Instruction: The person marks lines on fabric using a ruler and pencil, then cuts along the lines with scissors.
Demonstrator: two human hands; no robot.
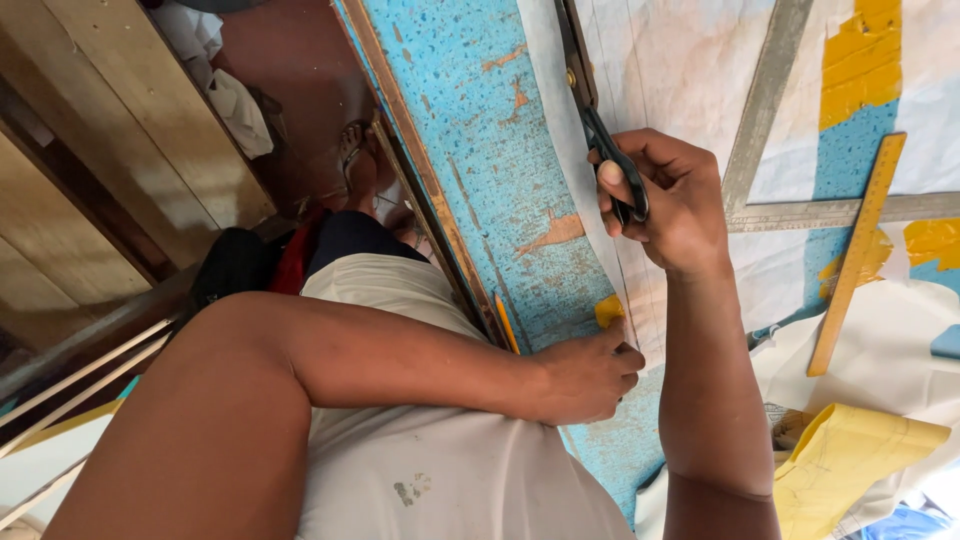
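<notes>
In the head view, the right hand (675, 205) was closed through the black handles of a pair of scissors (590, 95), whose blades pointed away from the person, up toward the top edge of the picture. Their long axis ran almost straight up and down the frame, leaning slightly left at the tip, along the left margin of a pale sheet of fabric (680, 80) spread on the worn blue desk (470, 140). The left hand (590, 375) was closed, pinching and pressing the near edge of that sheet against the desk, just below the scissors hand.

Judged from how things lay, the cut seemed partly made: the stretch between the two hands looked already parted, though the slit itself was hard to make out, while the fabric beyond the blade tips appeared uncut.

To the right, well apart from the scissors, a metal square (765, 120) and a yellow wooden ruler (858, 255) lay on the sheet. A yellow pencil (507, 325) rested at the desk's edge near the left hand.
</notes>
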